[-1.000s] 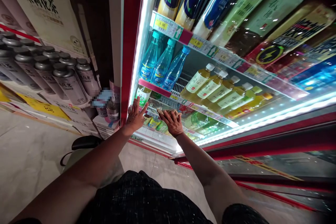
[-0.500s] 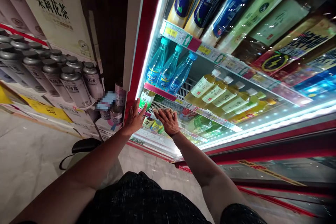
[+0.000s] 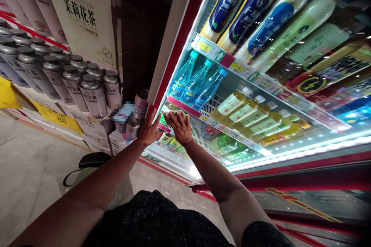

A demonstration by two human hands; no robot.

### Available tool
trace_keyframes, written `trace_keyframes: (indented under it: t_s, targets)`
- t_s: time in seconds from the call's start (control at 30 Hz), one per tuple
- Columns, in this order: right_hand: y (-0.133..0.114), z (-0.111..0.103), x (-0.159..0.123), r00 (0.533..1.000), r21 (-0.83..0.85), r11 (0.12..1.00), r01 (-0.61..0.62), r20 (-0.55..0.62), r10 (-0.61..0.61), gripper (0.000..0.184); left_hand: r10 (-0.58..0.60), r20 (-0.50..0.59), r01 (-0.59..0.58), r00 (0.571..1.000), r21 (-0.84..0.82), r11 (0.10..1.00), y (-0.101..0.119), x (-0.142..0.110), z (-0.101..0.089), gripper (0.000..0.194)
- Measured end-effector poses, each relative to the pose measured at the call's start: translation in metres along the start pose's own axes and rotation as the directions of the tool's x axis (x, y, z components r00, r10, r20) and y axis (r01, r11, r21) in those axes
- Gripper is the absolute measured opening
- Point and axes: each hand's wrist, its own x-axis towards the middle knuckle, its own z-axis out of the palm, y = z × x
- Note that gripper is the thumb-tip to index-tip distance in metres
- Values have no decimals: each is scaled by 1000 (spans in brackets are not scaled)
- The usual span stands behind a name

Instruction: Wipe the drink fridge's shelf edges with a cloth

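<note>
Right grip (image 3: pixel 179 127) on partly hidden cloth (image 3: pixel 183 115), bottle (image 3: pixel 170 105) behind largely blocked

The right hand (image 3: pixel 180 125) holds a cloth (image 3: pixel 184 115) near blue bottles (image 3: pixel 198 83).

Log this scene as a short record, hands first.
Left hand: at the red left edge of a lit cooler
Right hand: holds a pale cloth under its fingers, inside the cooler
Shelf above hands: three blue bottles left, white-capped bottles right
Left of cooler: grey-capped cans
</note>
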Motion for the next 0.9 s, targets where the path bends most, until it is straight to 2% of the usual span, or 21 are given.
trace_keyframes:
  t_s: [0.1,0.17,0.3,0.4,0.5,0.6,0.67,0.8,0.9]
  targets:
    - [0,-2,26,996,20,997,-78,-47,79,70,-41,-70,42,997,19,999,-5,3,0,84]
    - [-4,0,35,992,33,993,-111,-48,112,69,-30,-74,32,997,35,999,-8,3,1,84]
    - [-18,8,32,997,96,995,-21,72,14,68,0,-28,1,1000,31,1000,-15,-2,3,87]
    - [-22,7,39,992,123,991,43,116,-58,69,-26,2,26,1000,22,999,-22,-11,6,80]
    - [-20,4,60,999,111,994,-24,47,18,68,-43,3,43,999,18,999,-30,-22,12,69]
    - [-24,9,75,995,106,990,-89,-35,93,64,-43,-22,43,999,-12,999,-37,-31,22,65]
    - [-31,19,74,998,124,991,-47,-26,51,61,-50,-36,48,998,-51,998,-41,-34,28,64]
    - [-48,40,61,991,186,979,78,88,-96,58,-69,-56,62,996,-126,990,-53,-38,36,55]
    - [-51,46,60,988,198,974,111,85,-130,57,-70,-70,63,995,-105,992,-64,-41,38,52]
